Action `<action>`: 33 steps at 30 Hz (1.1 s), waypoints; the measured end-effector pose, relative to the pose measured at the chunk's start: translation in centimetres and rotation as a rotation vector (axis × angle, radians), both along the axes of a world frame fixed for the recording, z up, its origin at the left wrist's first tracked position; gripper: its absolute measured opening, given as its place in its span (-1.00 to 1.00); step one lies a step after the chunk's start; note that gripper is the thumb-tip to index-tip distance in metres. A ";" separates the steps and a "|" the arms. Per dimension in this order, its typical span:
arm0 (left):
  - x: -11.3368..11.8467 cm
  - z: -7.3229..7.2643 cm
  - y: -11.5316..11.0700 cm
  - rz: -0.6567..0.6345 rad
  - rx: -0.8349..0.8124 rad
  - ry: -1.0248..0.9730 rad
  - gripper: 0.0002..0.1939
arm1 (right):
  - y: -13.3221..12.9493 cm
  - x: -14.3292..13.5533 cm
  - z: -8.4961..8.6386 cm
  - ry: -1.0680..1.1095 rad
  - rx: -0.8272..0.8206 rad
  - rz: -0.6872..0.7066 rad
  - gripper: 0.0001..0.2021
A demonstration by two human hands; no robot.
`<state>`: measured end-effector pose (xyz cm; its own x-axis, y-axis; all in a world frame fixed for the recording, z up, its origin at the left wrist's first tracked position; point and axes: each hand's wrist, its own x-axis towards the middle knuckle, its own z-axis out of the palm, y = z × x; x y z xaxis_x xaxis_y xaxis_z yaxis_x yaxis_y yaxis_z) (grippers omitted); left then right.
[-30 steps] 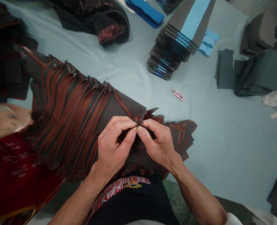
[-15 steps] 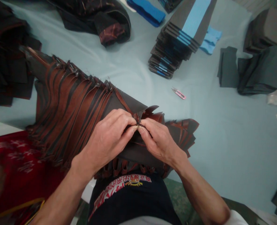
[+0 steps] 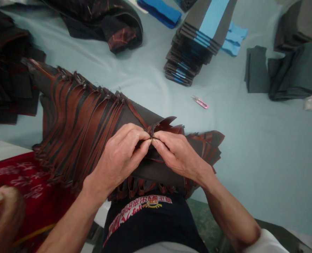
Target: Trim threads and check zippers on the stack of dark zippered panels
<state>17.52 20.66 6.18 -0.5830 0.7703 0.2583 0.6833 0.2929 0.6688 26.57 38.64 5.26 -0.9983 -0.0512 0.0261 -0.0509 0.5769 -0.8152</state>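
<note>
With your left hand (image 3: 120,149) and right hand (image 3: 179,151) each pinching a small part of the brown-and-black material (image 3: 95,123) across the table's (image 3: 253,140) near edge, uneven pulling could let that part slip.

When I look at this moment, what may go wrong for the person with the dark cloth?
1. The left hand and right hand pinch a tiny part of the dark cloth, so it might slip.
2. The brown strips lie crowded together and could tangle.
3. The pink snips lie loose on the table; sliding cloth might push them.
</note>
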 end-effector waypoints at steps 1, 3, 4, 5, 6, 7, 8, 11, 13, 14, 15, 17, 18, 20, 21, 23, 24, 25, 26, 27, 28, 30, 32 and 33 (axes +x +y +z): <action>0.0 0.0 0.0 0.000 0.002 0.005 -0.90 | 0.1 0.0 0.0 -0.003 -0.001 0.006 -0.76; 0.0 0.2 0.1 -0.017 0.000 -0.012 -0.89 | 0.1 0.1 0.0 -0.001 0.012 0.022 -0.77; 0.0 0.3 0.1 -0.019 -0.004 -0.048 -0.89 | 0.1 0.1 0.0 0.002 0.025 0.028 -0.77; 0.0 0.5 0.2 -0.002 -0.010 -0.113 -0.87 | 0.0 0.1 0.0 0.006 0.041 0.033 -0.77; -0.1 0.6 0.3 0.033 -0.015 -0.209 -0.86 | 0.0 0.2 0.0 0.012 0.059 0.036 -0.76; -0.1 0.6 0.4 0.079 -0.019 -0.332 -0.84 | -0.1 0.2 -0.1 0.019 0.076 0.037 -0.76; 0.0 0.7 0.4 0.129 -0.020 -0.467 -0.82 | -0.2 0.3 -0.2 0.029 0.087 0.036 -0.75; 0.1 0.4 0.7 0.218 -0.013 -0.821 -0.74 | -0.4 0.5 -0.6 0.067 0.079 0.015 -0.72; 0.1 0.1 0.9 0.246 -0.001 -0.956 -0.67 | -0.5 0.8 -0.9 0.100 0.052 -0.007 -0.72; 0.1 -0.1 1.0 0.248 0.007 -1.006 -0.64 | -0.5 1.0 -1.1 0.122 0.034 -0.019 -0.72; 0.0 -0.3 1.1 0.236 0.010 -1.057 -0.60 | -0.5 1.2 -1.2 0.145 0.016 -0.029 -0.72; -0.3 -0.7 1.3 0.171 0.008 -1.173 -0.53 | -0.5 1.5 -1.3 0.186 -0.020 -0.038 -0.73; -0.5 -1.0 1.3 0.130 0.006 -1.235 -0.51 | -0.5 1.7 -1.4 0.193 -0.035 -0.038 -0.74; -0.9 -1.6 1.4 0.080 0.015 -1.352 -0.47 | -0.6 1.8 -1.5 0.174 -0.063 -0.038 -0.79; -1.1 -1.9 1.3 0.070 0.022 -1.401 -0.46 | -0.6 1.7 -1.6 0.158 -0.078 -0.050 -0.81; -1.3 -2.5 1.3 0.057 0.030 -1.468 -0.46 | -0.8 1.5 -1.7 0.141 -0.110 -0.111 -0.81; -1.3 -2.8 1.3 0.046 0.033 -1.488 -0.46 | -0.9 1.4 -1.7 0.143 -0.119 -0.143 -0.79; -1.3 -3.1 1.4 0.032 0.041 -1.501 -0.46 | -1.0 1.3 -1.8 0.150 -0.119 -0.165 -0.77; -1.1 -3.4 1.5 0.016 0.055 -1.511 -0.45 | -1.0 1.1 -1.9 0.164 -0.111 -0.174 -0.75; -0.9 -3.7 1.7 0.000 0.080 -1.523 -0.42 | -0.9 1.0 -2.0 0.182 -0.092 -0.172 -0.74; -0.7 -4.0 1.9 -0.012 0.112 -1.543 -0.40 | -0.9 1.0 -2.1 0.205 -0.065 -0.162 -0.74; -0.2 -4.6 2.5 -0.037 0.186 -1.604 -0.35 | -0.6 0.9 -2.3 0.259 -0.015 -0.141 -0.73; 0.3 -5.1 3.0 -0.055 0.256 -1.659 -0.35 | -0.3 0.9 -2.5 0.295 0.003 -0.130 -0.72; 0.5 -5.3 3.2 -0.064 0.283 -1.675 -0.36 | -0.2 0.9 -2.5 0.298 0.000 -0.123 -0.72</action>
<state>17.99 23.84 0.84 -0.3114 0.8431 -0.4384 -0.7680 0.0485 0.6387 27.51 38.49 2.73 -0.9455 0.0692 0.3181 -0.2171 0.5938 -0.7748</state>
